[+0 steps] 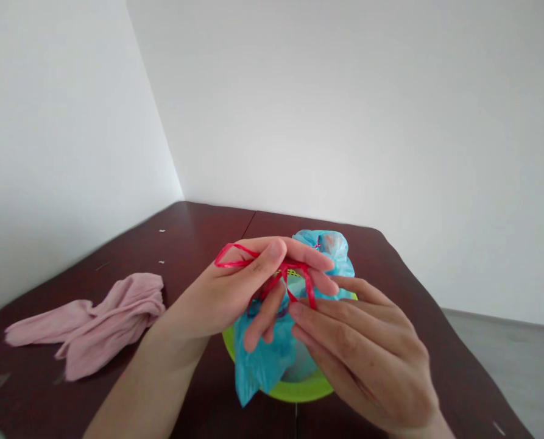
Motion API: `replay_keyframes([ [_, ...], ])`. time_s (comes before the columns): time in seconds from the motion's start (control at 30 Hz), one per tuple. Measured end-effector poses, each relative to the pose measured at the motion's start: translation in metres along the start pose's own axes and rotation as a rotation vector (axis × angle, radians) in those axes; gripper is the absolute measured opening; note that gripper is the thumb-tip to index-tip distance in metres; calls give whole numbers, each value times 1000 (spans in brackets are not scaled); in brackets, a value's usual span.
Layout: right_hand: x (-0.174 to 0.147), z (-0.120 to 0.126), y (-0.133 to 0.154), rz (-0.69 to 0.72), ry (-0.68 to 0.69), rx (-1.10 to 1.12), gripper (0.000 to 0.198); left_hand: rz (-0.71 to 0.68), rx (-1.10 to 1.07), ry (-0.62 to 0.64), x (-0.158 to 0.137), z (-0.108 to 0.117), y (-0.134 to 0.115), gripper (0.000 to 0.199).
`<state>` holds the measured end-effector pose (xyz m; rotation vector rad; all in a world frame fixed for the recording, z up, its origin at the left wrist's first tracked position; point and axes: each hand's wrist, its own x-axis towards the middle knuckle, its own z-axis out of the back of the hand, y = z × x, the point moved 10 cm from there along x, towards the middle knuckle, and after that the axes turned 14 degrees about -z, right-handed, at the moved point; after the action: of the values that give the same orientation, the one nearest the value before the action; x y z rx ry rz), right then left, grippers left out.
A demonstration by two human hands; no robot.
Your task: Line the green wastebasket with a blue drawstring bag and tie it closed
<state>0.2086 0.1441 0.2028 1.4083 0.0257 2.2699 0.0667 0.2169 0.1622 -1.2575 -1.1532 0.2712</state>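
Nearest, the right hand (367,353) lies fingers-forward against a red drawstring (294,277), while the left hand (239,292) pinches a loop of it between thumb and fingers. Behind them a blue plastic bag (267,360) lines a mostly hidden lime-green bin (299,390). Left on the dark table (198,225) lies a pink cloth (102,317).

A: Light? Even, soft daylight; white walls (345,110) bright, nearly washed out, no hard glare.

B: Shadows faint: a soft one under the left hand (235,292). Dark table (198,225) shows a dull sheen at its far edge.

A: Focus fair. Slight blur on the fingers; table edges bow outward, wide-lens distortion.
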Motion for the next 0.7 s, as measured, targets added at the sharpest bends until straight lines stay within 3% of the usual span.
replay_keyframes([
  [0.1,-1,-11,-6,-34,65,52,15,-66,-23,25,-1,-3,-5,63],
  [0.17,-6,-11,-5,-25,72,84,15,-139,110,16,-3,-2,-13,61],
  [0.27,-20,3,-10,-96,-56,62,27,-297,453,15,-5,-3,-32,51],
  [0.4,-33,20,-32,-346,-208,91,42,-605,838,90,-8,-22,-57,42],
  [0.5,-24,12,-43,-424,-118,149,46,-823,1076,142,-15,-36,-66,37],
  [0.6,-10,13,-44,-390,-82,62,18,-960,1273,153,-24,-46,-70,36],
  [0.7,-6,10,-43,-358,-18,64,38,-1015,1303,139,-32,-51,-71,41],
])
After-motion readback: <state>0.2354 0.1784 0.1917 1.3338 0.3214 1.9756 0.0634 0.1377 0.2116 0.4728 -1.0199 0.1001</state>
